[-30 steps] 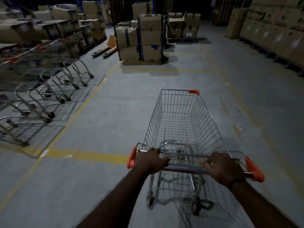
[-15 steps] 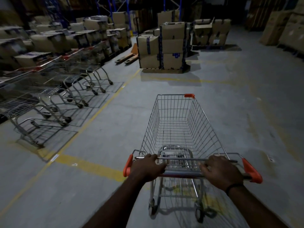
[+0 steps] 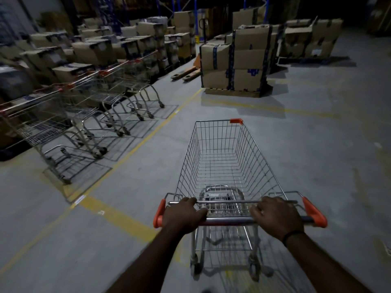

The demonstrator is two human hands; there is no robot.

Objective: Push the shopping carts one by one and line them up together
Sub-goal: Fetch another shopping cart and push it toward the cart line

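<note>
An empty wire shopping cart (image 3: 224,157) with orange handle ends stands right in front of me on the grey floor. My left hand (image 3: 183,214) grips the left part of its handle bar (image 3: 228,221), and my right hand (image 3: 276,216) grips the right part. To the left, behind a yellow floor line, a row of several parked carts (image 3: 84,115) stands side by side with their noses toward the aisle.
A pallet of stacked cardboard boxes (image 3: 234,64) stands ahead, just left of the cart's path. More boxes (image 3: 309,39) sit behind it and along the left wall (image 3: 127,45). Pallet-jack forks (image 3: 186,73) lie on the floor. Yellow lines (image 3: 118,216) mark the floor.
The view has swung left, so the parked row and the box pallet sit more to the right. Both hands keep their grip on the cart's handle.
</note>
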